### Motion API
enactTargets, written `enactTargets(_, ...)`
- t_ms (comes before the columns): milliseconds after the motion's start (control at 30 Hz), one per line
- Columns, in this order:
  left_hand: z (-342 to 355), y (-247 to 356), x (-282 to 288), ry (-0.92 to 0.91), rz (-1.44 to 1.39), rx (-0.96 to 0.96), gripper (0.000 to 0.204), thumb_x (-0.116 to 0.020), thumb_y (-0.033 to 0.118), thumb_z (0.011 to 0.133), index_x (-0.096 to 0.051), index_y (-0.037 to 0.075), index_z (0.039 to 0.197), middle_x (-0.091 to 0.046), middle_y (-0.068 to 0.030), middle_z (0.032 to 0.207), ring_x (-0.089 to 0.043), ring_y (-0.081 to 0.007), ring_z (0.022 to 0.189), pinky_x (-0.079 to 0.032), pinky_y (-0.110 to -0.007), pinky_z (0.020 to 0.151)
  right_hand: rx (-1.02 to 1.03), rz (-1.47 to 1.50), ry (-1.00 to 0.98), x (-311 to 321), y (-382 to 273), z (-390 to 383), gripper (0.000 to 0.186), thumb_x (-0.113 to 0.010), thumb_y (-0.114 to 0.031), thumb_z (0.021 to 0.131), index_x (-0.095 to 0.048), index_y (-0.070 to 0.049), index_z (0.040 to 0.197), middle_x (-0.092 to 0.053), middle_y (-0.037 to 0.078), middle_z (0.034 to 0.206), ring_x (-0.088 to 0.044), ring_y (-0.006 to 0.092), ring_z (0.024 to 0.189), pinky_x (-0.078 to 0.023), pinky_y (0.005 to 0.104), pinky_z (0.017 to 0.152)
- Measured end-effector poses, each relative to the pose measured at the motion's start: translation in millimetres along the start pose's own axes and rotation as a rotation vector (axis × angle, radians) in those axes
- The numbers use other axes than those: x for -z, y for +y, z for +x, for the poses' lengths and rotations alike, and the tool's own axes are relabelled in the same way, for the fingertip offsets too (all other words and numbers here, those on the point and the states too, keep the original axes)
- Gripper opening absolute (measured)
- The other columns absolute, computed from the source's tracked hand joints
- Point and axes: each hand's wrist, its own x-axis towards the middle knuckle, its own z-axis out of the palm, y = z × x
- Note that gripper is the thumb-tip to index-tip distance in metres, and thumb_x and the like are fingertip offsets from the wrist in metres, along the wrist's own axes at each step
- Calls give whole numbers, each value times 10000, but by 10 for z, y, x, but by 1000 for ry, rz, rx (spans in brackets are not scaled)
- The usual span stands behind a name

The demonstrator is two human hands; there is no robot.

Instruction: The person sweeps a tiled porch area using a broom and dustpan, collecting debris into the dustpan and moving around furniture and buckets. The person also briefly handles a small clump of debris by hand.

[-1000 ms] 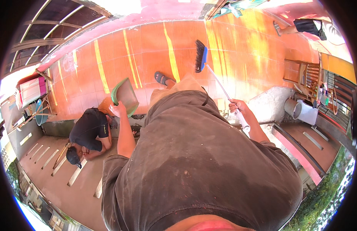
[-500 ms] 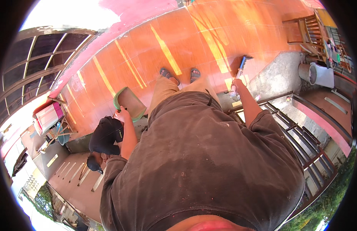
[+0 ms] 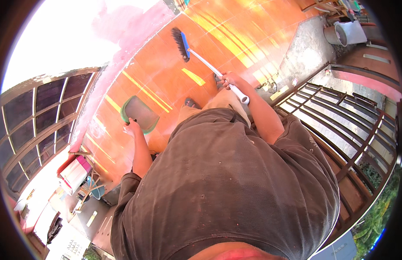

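Observation:
My left hand (image 3: 132,128) grips the edge of a dustpan (image 3: 142,113) with a green rim and a greyish pan. The dustpan is tilted above the orange tiled floor, to the left of my legs. In my right hand (image 3: 234,81) is the white handle of a broom (image 3: 205,62), its fingers wrapped round it near the upper end. The broom's blue head with dark bristles (image 3: 182,44) is out ahead of my feet, over the tiles. Whether the bristles touch the floor I cannot tell.
A pink wall (image 3: 123,34) runs along the far left, beside a barred window (image 3: 47,106). Dark metal railing (image 3: 339,112) stands close on my right. A grey bucket (image 3: 335,34) is at the far right. Pink and white items (image 3: 76,171) lie at the lower left.
My right hand has swung the broom from my right side to ahead of my feet. The dustpan has shifted slightly left and downward. The crouching person in black is now mostly hidden; the view has turned.

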Motion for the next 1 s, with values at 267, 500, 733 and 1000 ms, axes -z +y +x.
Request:
enactTargets(267,642,-643,-77,-96,-252,-54,346,-720,246,824,-592,-51,947,-545,-183,1017,-580,-325,908,-491,-463,780,75,-53,583,797,1138,-1181,414,-584,-93,885,-342,-151,1214,-490,39,665,-419,107,427,-350,293,369)
enactTargets(500,686,-1174,-90,-163,30,-253,408,-694,268,841,-568,-70,1031,-501,-197,1074,-544,-334,964,-474,-464,808,102,87,744,930,1958,-236,201,-558,6,816,-450,-84,672,-412,-9,516,-437,115,392,-382,255,341)
enactTargets(733,605,-1269,105,-178,53,-190,389,-689,293,837,-556,-37,994,-501,-186,1083,-549,-334,972,-467,-472,781,-130,246,-10,-1120,1890,482,128,-547,-7,859,-468,-82,793,-442,-4,564,-433,77,419,-335,250,346)
enactTargets(1000,634,-1143,-137,-201,61,-133,432,-681,314,853,-551,-57,1032,-504,-202,1099,-560,-349,951,-479,-474,788,-32,68,-21,-1364,1353,47,340,-580,-14,862,-430,-66,1163,-490,31,667,-423,71,439,-315,237,348)
